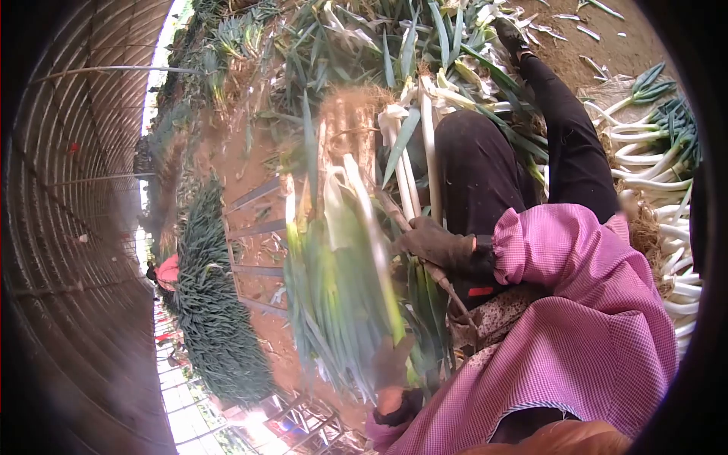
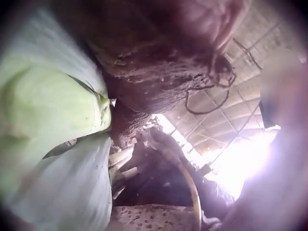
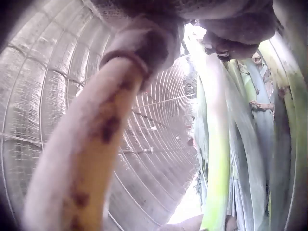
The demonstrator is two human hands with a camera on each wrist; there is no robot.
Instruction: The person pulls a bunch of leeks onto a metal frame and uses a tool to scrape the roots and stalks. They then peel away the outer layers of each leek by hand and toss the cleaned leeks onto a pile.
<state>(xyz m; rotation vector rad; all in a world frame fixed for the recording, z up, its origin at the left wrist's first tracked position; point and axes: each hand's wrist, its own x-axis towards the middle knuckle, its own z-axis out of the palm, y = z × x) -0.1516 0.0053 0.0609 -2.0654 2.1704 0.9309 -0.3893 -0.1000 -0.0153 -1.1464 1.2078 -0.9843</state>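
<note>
My right hand (image 1: 440, 246), in a dark glove, grips a thin curved stick (image 1: 447, 287); close up it looks like bamboo (image 3: 82, 149), with a ring-like node and brown blotches. What the far end of the stick carries is not distinct. Lower down, my gloved left hand (image 1: 392, 362), blurred, holds a leek (image 1: 371, 220) by its green part, the white end pointing away from me. Broad pale leek leaves (image 2: 53, 106) fill one side of the left wrist view. Beside the leek lies a bunch of leeks (image 1: 330, 292) with soil-covered roots.
More leeks (image 1: 413, 163) lean by my knee (image 1: 474, 140). Trimmed white leeks (image 1: 644, 148) lie in rows at the right. A large leek heap (image 1: 216, 296) and metal bars (image 1: 258, 227) are on the left, under a ribbed tunnel roof (image 1: 83, 250). Loose leaves litter the soil.
</note>
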